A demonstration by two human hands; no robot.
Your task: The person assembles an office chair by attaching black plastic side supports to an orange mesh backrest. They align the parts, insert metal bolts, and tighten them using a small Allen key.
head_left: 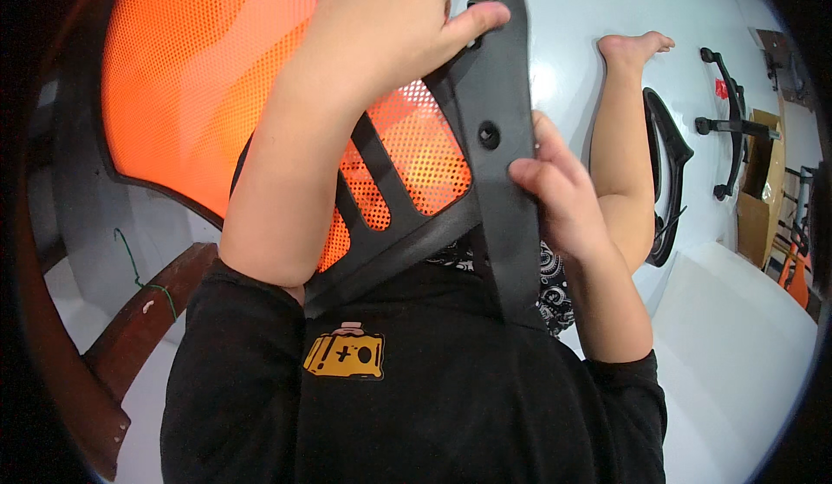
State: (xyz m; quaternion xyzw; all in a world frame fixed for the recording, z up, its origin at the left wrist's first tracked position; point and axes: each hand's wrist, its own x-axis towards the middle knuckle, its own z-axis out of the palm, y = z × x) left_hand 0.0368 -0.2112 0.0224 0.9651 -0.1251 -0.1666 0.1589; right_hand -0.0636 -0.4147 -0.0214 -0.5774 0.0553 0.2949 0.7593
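Observation:
A chair back of orange mesh (199,77) in a black frame leans across my lap. Along its right side runs a flat black plastic bar (507,77) with a round bolt hole. My right hand (562,185) grips the bar's right edge, thumb on its face and the other fingers partly hidden at the edge. Over the upper part of the chair back, my left hand (386,20) has its thumb stretched onto the bar's upper end. Its other fingers bend at the frame and are partly cut off by the picture's top edge.
On the pale floor to the right, beyond my bare leg (620,129), lie a black looped armrest (663,181) and a black chair base (735,124). An open cardboard box (761,189) stands farther right. Dark red wooden furniture (143,319) with a green string is at the left.

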